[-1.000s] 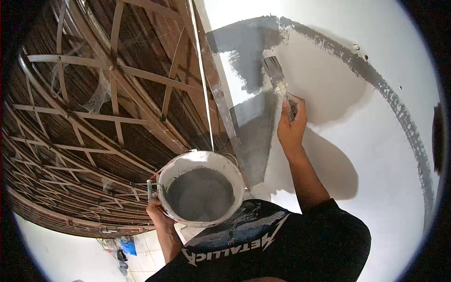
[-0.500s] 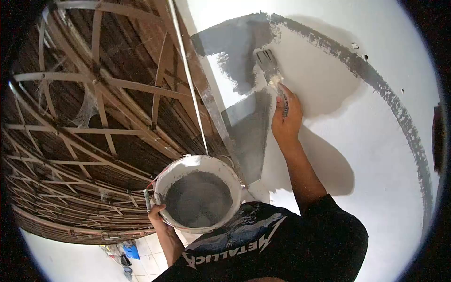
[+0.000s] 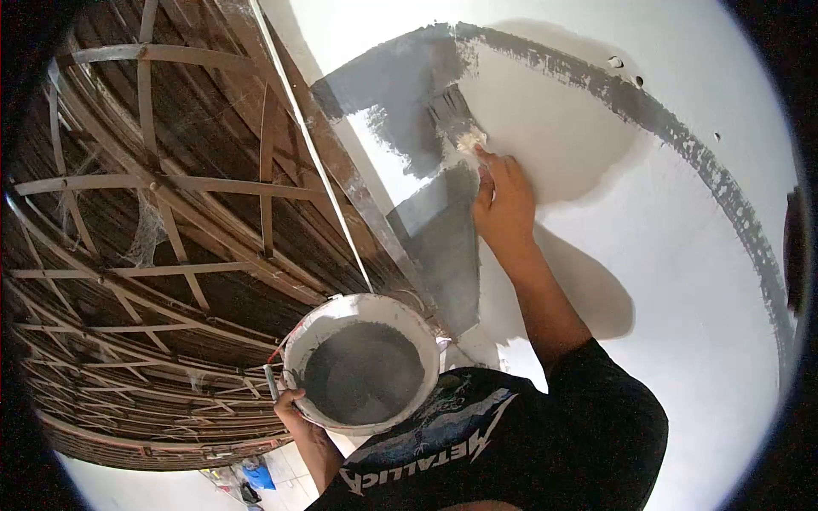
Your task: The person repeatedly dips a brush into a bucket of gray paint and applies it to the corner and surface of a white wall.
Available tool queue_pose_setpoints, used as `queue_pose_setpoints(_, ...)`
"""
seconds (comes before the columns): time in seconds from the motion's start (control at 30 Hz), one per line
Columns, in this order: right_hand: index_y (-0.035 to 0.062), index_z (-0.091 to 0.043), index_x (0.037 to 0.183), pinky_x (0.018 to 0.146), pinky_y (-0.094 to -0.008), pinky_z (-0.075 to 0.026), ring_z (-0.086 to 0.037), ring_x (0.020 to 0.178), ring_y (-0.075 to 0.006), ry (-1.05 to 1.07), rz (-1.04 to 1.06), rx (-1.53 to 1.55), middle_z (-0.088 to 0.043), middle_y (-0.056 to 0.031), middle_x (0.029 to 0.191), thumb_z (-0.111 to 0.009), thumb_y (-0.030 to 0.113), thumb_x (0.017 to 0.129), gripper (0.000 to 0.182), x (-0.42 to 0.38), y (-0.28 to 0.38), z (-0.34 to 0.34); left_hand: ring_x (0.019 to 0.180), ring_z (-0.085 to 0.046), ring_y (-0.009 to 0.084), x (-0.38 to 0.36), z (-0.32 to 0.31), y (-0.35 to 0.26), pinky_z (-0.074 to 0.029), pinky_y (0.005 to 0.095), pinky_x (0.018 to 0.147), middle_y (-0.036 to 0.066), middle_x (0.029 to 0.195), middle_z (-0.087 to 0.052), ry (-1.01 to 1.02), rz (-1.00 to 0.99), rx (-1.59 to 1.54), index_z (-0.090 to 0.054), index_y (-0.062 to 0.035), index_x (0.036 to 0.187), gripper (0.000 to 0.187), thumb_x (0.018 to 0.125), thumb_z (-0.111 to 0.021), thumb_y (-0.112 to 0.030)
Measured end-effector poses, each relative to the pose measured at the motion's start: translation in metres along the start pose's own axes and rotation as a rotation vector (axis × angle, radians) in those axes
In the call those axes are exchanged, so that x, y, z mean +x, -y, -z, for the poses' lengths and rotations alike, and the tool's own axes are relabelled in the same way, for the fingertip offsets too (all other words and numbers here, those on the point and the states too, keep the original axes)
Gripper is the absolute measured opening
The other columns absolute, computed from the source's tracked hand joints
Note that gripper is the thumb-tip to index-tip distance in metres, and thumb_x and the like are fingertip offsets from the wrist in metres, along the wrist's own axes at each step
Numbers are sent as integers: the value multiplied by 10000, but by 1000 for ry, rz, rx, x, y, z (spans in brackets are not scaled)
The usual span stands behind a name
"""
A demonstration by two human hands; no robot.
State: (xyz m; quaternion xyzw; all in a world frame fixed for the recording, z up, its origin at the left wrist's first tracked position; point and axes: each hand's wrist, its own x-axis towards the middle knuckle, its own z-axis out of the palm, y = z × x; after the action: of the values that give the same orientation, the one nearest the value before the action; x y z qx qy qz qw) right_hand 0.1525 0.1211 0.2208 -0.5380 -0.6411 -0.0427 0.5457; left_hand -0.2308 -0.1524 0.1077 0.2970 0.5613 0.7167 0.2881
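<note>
The R hand [image 3: 509,200] is closed round the handle of 1 paintbrush [image 3: 452,115], fingers up near the ferrule, prob. for finer control; its bristles sit at the edge of the grey paint on the white wall [image 3: 699,281] – seemingly in contact. The L hand [image 3: 294,413] grips 1 bucket [image 3: 407,318] at its side by the rim, close to the T-shirt [image 3: 434,434], prob. so the torso helps steady the weight. The bucket's mouth faces up, w/ grey paint [image 3: 362,375] inside – apparently kept within the brush's reach.

Count: 2 hands, 1 brush, 1 bucket w/ 1 handle grip [image 3: 271,381] by the L hand, 1 curved grey band [image 3: 630,102] and 3 small holes or marks in the wall beyond it. On the L: 1 metal lattice [image 3: 204,185], its many slats too tangled to count, + 1 white cord [image 3: 311,153]. Low down, 1 blue bag or similar [image 3: 257,475] on the tiled floor.
</note>
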Motion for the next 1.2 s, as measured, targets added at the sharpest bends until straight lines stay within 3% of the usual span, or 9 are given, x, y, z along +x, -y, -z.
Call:
queue_pose_setpoints(0.03,112,-593,1179,695,-457,-465,-562,802,-354,18,-3,-37,-533,-164,877,-527,43,820,371,1,2,5,637,-583,169,1,6,3,-478,294,648,71,728,-629,28,-148,176,-627,-26,648,132,764,-596,-81)
queue_pose_setpoints(0.27,102,-595,1140,697,-459,-475,-577,798,-354,-40,32,14,-549,-153,899,-536,43,809,342,14,20,21,642,-587,202,-2,-31,-24,-499,362,696,105,755,-614,-181,136,-151,-561,-18,595,90,685,-548,-12)
queue_pose_setpoints(0.5,94,-590,1137,690,-461,-473,-579,796,-355,34,29,-49,-558,-147,884,-552,25,787,359,23,36,55,688,-593,209,4,-2,2,-495,398,756,98,702,-601,-82,-2,-68,-551,-9,595,105,699,-551,-18)
queue_pose_setpoints(0.67,102,-592,1126,679,-463,-473,-584,780,-348,15,43,-62,-558,-140,873,-549,24,788,350,33,34,37,705,-599,201,-10,-30,-25,-482,408,801,84,703,-614,-203,169,-79,-557,2,608,155,752,-555,-54)
queue_pose_setpoints(0.8,102,-593,1123,683,-465,-472,-590,771,-349,92,-42,-80,-560,-136,877,-545,22,790,346,26,45,55,752,-583,248,-2,-17,-12,-483,377,770,118,806,-598,-126,85,-73,-571,25,714,108,659,-538,-62)
queue_pose_setpoints(0.93,78,-622,1075,660,-417,-463,-573,719,-340,-131,28,103,-575,-145,814,-537,-2,836,266,39,55,43,639,-566,210,-4,-23,-11,-485,395,724,96,689,-580,-129,-1,-88,-549,-2,608,145,747,-564,-40)
queue_pose_setpoints(1.07,90,-624,1085,662,-411,-472,-580,730,-327,-11,39,-84,-589,-133,844,-548,11,820,287,43,47,39,642,-565,209,1,-5,-10,-484,385,671,82,679,-567,-130,134,-112,-559,9,616,136,749,-561,-21)
queue_pose_setpoints(1.1,111,-616,1098,657,-425,-476,-589,749,-330,-2,49,-90,-579,-126,847,-542,27,813,306,40,43,50,707,-587,228,4,-2,-8,-498,393,685,107,760,-601,-16,-37,8,-569,16,632,102,733,-565,6)
queue_pose_setpoints(1.2,136,-618,1098,666,-449,-477,-600,770,-334,-51,34,-27,-581,-122,846,-536,43,799,323,40,54,64,761,-606,247,-1,-10,-7,-507,399,718,143,862,-625,-3,-60,-119,-574,23,646,85,730,-567,25)
